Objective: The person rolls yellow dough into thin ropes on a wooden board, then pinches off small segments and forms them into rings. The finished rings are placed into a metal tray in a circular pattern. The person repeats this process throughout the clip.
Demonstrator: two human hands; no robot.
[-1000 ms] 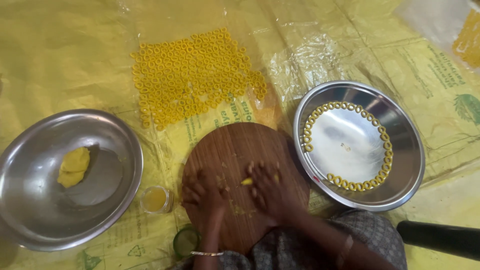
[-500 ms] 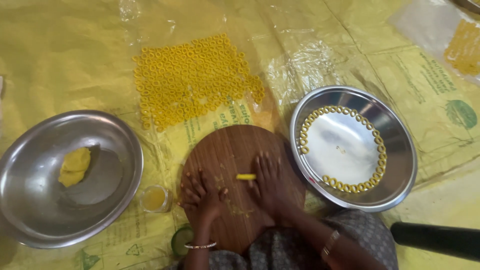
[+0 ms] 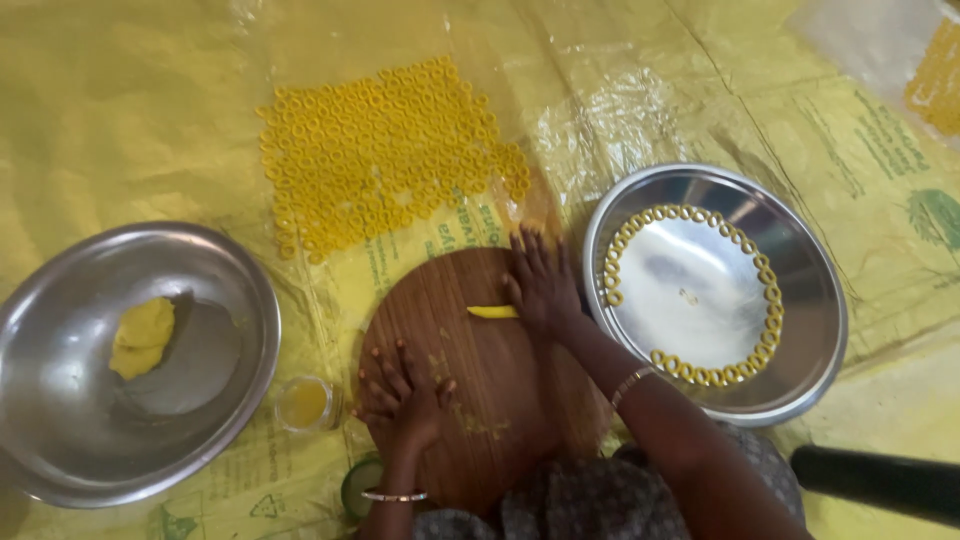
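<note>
A round wooden board (image 3: pixel 470 400) lies in front of me on a yellow plastic sheet. My right hand (image 3: pixel 542 285) is flat on the board's far right part, fingers stretched out, rolling a thin yellow dough stick (image 3: pixel 492 312) that pokes out at its left side. My left hand (image 3: pixel 405 390) rests with spread fingers on the board's near left part and holds nothing. Right of the board, a steel plate (image 3: pixel 810 330) carries a ring of small yellow dough loops (image 3: pixel 700 375) along its inner rim.
A steel bowl (image 3: pixel 60 440) at the left holds a lump of yellow dough (image 3: pixel 142 336). Many yellow dough rings (image 3: pixel 380 150) lie spread on the sheet beyond the board. A small cup (image 3: pixel 303 402) stands left of the board. A black cylinder (image 3: pixel 880 482) lies at lower right.
My right hand has slid away from me across the board, rolling the dough stick further out. My left hand has stayed near the board's near left edge.
</note>
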